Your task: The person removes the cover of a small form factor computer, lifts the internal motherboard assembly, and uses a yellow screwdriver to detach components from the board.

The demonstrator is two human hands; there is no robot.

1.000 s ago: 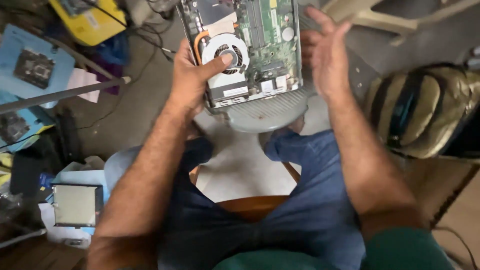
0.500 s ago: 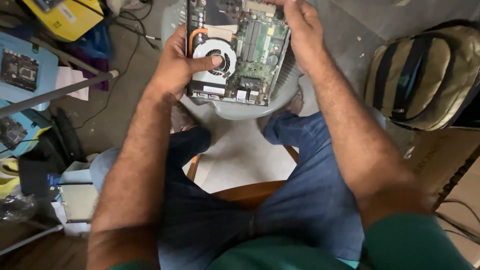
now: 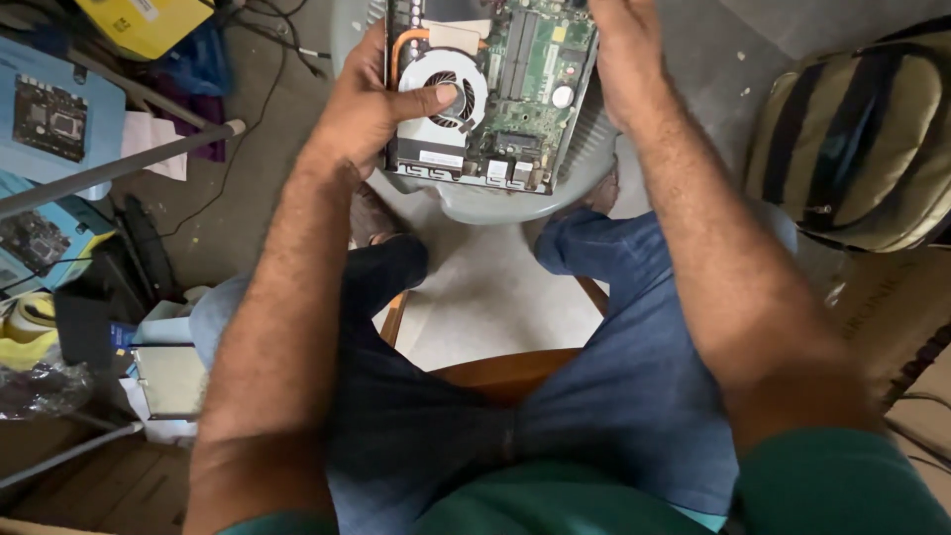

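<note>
Gripped now from both sides: left hand [image 3: 371, 109] thumb across the fan [image 3: 448, 87], right hand [image 3: 626, 54], earlier open and apart, closed on the open computer board [image 3: 505, 94] between them.

Both flanks of the opened mini PC chassis [image 3: 492, 94] are taken: left hand [image 3: 371, 109] clamps the fan side, thumb lying across the cooling fan [image 3: 451, 89], right hand [image 3: 622, 54] covers the far edge. Only open approach to the circuit board [image 3: 540, 74] is straight down between the two hands. Chassis sits on a grey plastic stool [image 3: 495, 203], knees close in under its near rim. Floor gap between the legs is free (wooden chair seat [image 3: 505, 372] shows below). Left side is blocked by a grey metal rod [image 3: 119, 166], blue boxes [image 3: 54, 119], cables. Right side: striped backpack [image 3: 862, 139], bare concrete between it and the right forearm.
</note>
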